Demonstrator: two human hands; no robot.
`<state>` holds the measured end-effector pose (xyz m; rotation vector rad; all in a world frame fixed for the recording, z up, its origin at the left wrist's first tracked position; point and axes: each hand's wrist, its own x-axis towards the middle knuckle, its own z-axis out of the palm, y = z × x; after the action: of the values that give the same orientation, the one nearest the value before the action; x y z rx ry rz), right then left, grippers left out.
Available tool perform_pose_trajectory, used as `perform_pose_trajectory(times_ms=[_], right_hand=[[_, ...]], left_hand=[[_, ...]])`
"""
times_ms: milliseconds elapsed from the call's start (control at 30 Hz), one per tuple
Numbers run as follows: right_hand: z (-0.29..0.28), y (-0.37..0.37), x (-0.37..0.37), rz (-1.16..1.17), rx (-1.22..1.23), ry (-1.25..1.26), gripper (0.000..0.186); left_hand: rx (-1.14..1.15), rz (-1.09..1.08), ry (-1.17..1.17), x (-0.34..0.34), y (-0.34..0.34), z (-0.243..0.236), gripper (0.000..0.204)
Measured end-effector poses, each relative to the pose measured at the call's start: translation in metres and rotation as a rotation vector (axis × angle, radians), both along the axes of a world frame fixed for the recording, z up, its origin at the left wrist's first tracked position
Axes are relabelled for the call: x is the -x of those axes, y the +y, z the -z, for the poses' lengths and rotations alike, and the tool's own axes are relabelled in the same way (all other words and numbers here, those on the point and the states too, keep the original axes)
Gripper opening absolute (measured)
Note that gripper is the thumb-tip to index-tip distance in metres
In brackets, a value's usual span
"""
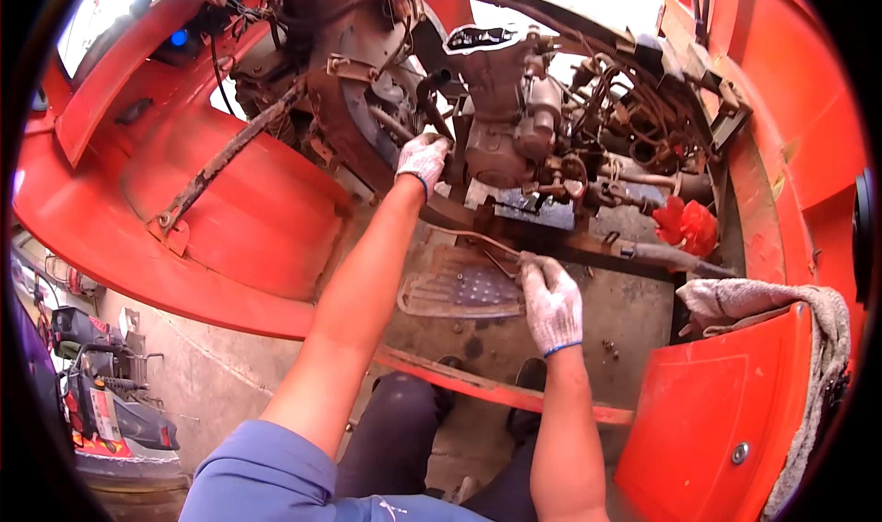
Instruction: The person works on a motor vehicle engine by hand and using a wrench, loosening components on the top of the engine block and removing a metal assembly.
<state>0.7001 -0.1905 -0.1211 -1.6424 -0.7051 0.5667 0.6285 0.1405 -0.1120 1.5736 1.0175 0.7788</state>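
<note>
My left hand [424,162], in a white knit glove, reaches in beside the engine [501,108]. Its fingers are curled closed next to a dark hose [432,90], and what they grip is hidden. My right hand [553,306], gloved the same way, is lower and nearer to me. Its fingers pinch the end of a thin brownish tube or cable [476,236], which runs left and back toward the frame below the engine. Under it lies a metal foot plate [459,283] with holes, on the vehicle floor.
Red body panels [230,219] enclose the bay on the left and right. A red box [717,402] with a lock stands at the right, a grey towel [808,320] over it. Red plastic [684,226] is bunched near a pipe. A rusty strut [225,159] slants across the left.
</note>
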Motion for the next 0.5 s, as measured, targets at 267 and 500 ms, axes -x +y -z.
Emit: perform_pose_trajectory(times_ms=[267,500], right_hand=[[-0.019,-0.016,-0.038,0.363,-0.203,0.515,0.027],[-0.007,-0.014,-0.041,0.374,-0.223,0.522,0.028]], left_hand=[[-0.435,0.591,0.811,0.005,-0.11,0.066,0.047],[-0.589,0.945,0.849,-0.016,-0.199,0.125,0.049]])
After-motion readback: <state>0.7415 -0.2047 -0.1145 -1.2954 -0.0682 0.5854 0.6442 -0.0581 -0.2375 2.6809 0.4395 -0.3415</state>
